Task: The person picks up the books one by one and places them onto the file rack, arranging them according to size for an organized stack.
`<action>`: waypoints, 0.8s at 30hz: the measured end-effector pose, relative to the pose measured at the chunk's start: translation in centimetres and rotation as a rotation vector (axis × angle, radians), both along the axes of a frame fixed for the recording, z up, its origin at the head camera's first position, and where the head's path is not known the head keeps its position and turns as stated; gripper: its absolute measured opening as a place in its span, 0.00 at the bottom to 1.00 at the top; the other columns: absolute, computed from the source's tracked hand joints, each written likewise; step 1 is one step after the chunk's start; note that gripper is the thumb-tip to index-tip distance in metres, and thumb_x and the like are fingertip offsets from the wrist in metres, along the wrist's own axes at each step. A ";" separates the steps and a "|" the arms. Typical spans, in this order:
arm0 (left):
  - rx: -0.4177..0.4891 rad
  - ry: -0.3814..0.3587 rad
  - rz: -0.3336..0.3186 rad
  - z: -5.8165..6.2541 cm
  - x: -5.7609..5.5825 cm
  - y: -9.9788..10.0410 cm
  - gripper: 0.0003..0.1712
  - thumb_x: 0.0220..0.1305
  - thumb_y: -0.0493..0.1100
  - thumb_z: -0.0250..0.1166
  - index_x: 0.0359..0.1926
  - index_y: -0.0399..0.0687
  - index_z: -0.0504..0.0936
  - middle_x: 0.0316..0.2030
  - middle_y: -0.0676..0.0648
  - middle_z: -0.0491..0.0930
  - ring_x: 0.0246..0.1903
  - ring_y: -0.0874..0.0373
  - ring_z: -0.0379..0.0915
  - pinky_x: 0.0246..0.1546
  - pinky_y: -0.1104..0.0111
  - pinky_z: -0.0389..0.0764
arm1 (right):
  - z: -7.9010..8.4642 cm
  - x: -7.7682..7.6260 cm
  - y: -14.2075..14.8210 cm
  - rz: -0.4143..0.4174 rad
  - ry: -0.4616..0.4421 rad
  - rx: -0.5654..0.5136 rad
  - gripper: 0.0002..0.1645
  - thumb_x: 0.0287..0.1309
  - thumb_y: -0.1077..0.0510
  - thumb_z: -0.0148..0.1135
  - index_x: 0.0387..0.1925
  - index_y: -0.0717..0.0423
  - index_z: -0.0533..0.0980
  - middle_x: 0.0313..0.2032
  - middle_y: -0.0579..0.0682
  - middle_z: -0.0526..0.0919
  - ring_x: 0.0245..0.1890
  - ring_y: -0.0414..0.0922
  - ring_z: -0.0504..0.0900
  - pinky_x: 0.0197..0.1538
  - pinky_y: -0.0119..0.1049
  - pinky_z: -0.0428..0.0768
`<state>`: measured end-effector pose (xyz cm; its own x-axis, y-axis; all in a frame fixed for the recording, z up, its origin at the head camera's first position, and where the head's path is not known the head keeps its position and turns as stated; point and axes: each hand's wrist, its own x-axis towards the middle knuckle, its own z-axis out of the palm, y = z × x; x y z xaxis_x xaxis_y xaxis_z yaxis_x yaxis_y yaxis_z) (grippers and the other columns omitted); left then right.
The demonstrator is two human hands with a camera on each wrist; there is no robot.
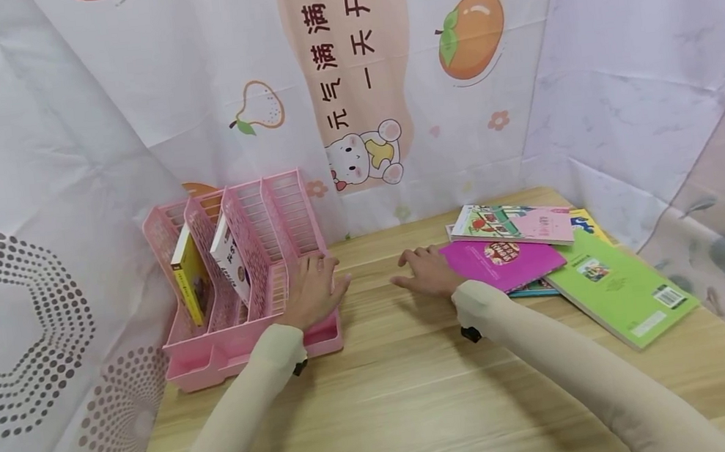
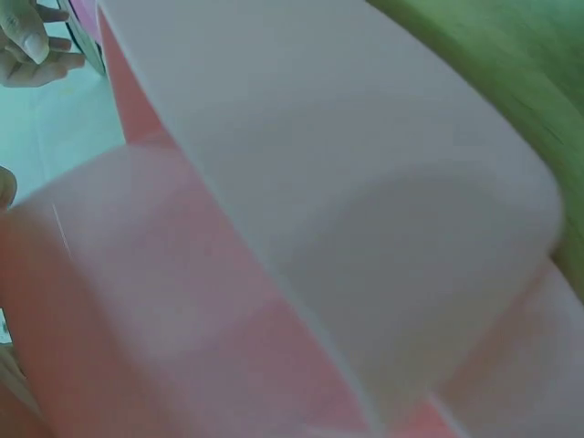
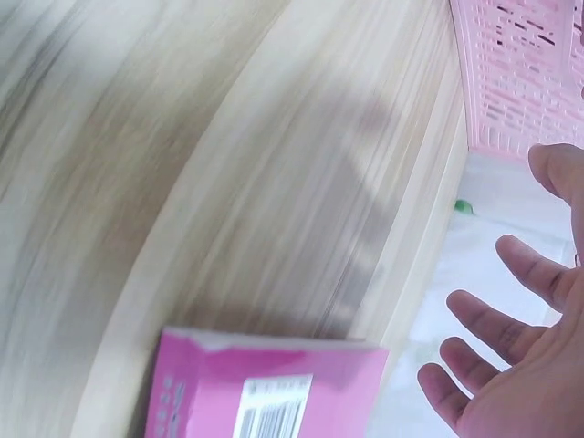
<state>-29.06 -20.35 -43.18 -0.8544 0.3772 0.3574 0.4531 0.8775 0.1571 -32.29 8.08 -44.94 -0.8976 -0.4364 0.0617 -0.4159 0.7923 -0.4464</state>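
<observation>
A pink desktop book rack (image 1: 251,341) with upright dividers stands at the left. In it lean a yellow book (image 1: 190,277) and, one slot over, a white book (image 1: 230,260). My left hand (image 1: 310,294) is over the rack's right front part, fingers spread and holding nothing. The rack's pink wall (image 2: 365,182) fills most of the left wrist view. At the near left edge of a pile of books, my right hand (image 1: 429,272) hovers with loosely bent fingers and nothing in its grasp. Beside it lies a magenta book (image 1: 506,264), whose barcode side shows in the right wrist view.
On the pile, a pink and green illustrated book (image 1: 515,223) lies over the magenta one. A bright green book (image 1: 614,288) angles toward the table's right edge, and a yellow corner pokes out behind. Printed cloth (image 1: 186,60) hangs around the wooden table (image 1: 381,401).
</observation>
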 end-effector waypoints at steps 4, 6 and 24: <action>-0.106 0.048 -0.027 0.0 -0.2 1.2 0.28 0.77 0.59 0.55 0.62 0.41 0.76 0.62 0.34 0.70 0.65 0.39 0.61 0.67 0.45 0.64 | 0.2 0.2 0.9 -0.028 -0.004 0.008 0.33 0.70 0.36 0.59 0.61 0.56 0.73 0.60 0.64 0.76 0.62 0.64 0.67 0.67 0.60 0.64; -0.137 0.065 -0.038 0.0 -0.3 1.8 0.27 0.77 0.58 0.56 0.62 0.41 0.76 0.62 0.35 0.71 0.65 0.39 0.62 0.66 0.45 0.64 | 0.5 0.4 1.4 -0.041 -0.001 0.005 0.33 0.70 0.36 0.59 0.61 0.57 0.73 0.60 0.64 0.76 0.62 0.64 0.66 0.66 0.60 0.64; -0.151 -0.068 -0.102 -1.3 -0.9 6.8 0.34 0.78 0.60 0.54 0.74 0.47 0.69 0.71 0.35 0.67 0.70 0.38 0.62 0.70 0.44 0.61 | 0.2 0.5 5.4 -0.132 0.017 0.006 0.33 0.72 0.37 0.58 0.63 0.58 0.74 0.63 0.66 0.73 0.67 0.66 0.61 0.69 0.63 0.59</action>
